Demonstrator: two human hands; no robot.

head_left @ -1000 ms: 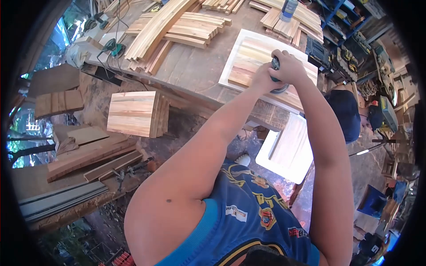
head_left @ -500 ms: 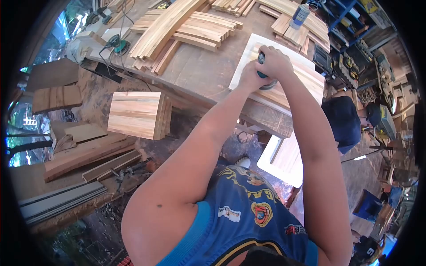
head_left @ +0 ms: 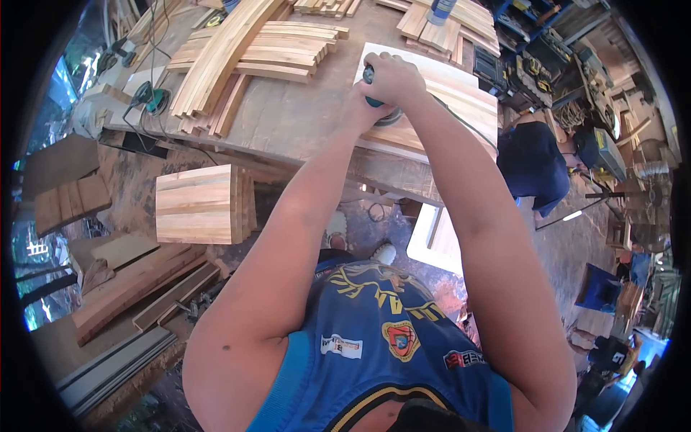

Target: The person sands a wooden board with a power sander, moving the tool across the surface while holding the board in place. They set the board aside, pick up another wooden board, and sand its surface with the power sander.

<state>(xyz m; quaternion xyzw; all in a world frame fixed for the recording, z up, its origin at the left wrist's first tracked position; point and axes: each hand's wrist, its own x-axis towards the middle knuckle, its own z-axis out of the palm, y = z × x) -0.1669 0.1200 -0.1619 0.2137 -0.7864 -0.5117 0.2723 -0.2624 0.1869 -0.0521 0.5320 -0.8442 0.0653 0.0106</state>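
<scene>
Both my hands are wrapped round a small teal-and-black power sander (head_left: 387,119), its round pad down on a pale wooden panel (head_left: 461,101). My right hand (head_left: 397,79) lies over the top of the tool with fingers curled. Lower and to the left, my left hand (head_left: 362,109) grips its near side, and its fingers are partly hidden. The tool sits near the panel's left end. A dark cord (head_left: 464,121) trails across the panel to the right of my right forearm.
Stacked wooden strips (head_left: 230,57) lie on the workbench (head_left: 295,108). Another teal sander (head_left: 150,99) rests at the bench's left. A blue can (head_left: 441,11) stands on boards at the back. Glued panels (head_left: 194,205) are stacked below the bench. A person in dark blue (head_left: 533,162) bends at the right.
The whole view has shifted, so the bench and panel sit further left and higher. Both hands stay on the sander near the panel's left end. The cord now shows beside my right forearm.
</scene>
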